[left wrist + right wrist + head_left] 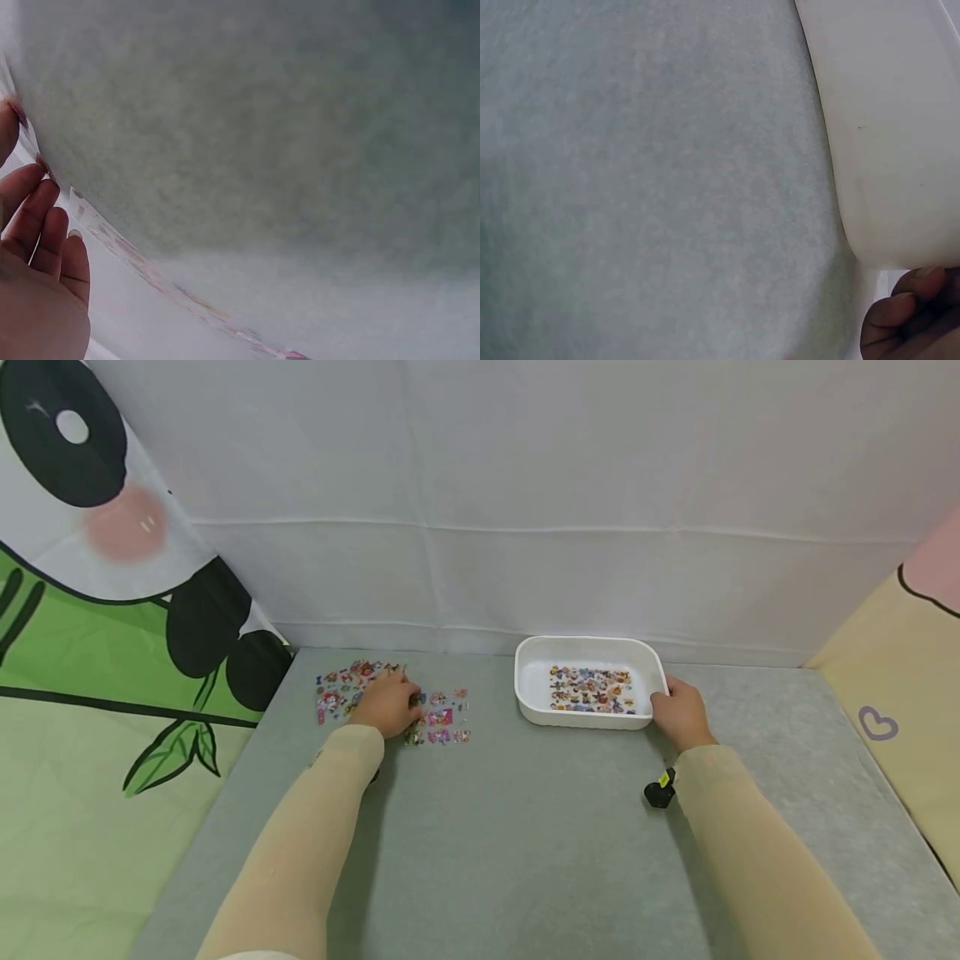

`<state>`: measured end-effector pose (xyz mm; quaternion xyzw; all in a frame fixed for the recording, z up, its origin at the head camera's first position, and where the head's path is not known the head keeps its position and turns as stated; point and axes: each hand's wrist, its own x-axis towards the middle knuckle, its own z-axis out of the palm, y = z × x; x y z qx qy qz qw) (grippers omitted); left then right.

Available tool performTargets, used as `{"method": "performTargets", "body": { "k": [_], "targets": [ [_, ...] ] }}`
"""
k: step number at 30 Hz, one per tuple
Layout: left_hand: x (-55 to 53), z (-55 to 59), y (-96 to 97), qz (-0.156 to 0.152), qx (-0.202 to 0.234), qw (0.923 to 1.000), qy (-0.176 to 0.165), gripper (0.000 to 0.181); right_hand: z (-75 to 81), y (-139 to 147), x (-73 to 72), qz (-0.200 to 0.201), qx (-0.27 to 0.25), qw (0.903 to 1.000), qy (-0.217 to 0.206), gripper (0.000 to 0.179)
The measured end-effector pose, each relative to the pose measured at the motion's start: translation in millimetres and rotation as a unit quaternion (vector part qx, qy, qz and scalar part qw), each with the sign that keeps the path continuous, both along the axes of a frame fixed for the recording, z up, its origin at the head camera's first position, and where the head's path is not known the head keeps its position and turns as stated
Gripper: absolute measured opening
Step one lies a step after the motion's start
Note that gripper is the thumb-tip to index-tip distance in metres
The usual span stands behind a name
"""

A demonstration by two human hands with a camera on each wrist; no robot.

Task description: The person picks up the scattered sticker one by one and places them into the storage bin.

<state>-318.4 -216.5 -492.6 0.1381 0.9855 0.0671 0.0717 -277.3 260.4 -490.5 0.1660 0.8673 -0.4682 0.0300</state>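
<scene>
Clear sticker sheets with small colourful figures lie at the left of the grey table. My left hand (386, 703) is over them, between a fuller sticker sheet (330, 697) and a sparser sticker sheet (440, 717). In the left wrist view, the left fingertips (31, 174) touch a sheet's edge, thumb and forefinger apart. A white plastic tray (531, 681) stands right of centre, with stickers (592, 690) inside it. My right hand (681, 714) grips the tray's right end, thumb at the rim. The right wrist view shows curled fingers (900, 307) by the tray's corner.
A white cloth wall (480, 585) rises along the back edge of the grey table (510, 843). Printed cloth with a cartoon face (75, 543) hangs at the left, and a cream cloth (900, 677) at the right. A black wrist device (659, 792) sits beneath my right sleeve.
</scene>
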Motion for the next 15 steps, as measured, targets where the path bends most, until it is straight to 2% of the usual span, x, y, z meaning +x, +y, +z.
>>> {"method": "performTargets", "body": {
  "k": [7,15],
  "targets": [
    [-1.5,0.2,-1.4,0.017,0.027,0.9993,-0.019,0.048,0.1,-0.4,0.6,-0.001,-0.008,1.0000,0.001,0.053],
    [-0.4,3.6,1.8,0.022,0.019,0.9994,-0.020,0.045,-0.2,0.6,0.1,0.000,-0.006,1.0000,-0.006,0.054]
  ]
}}
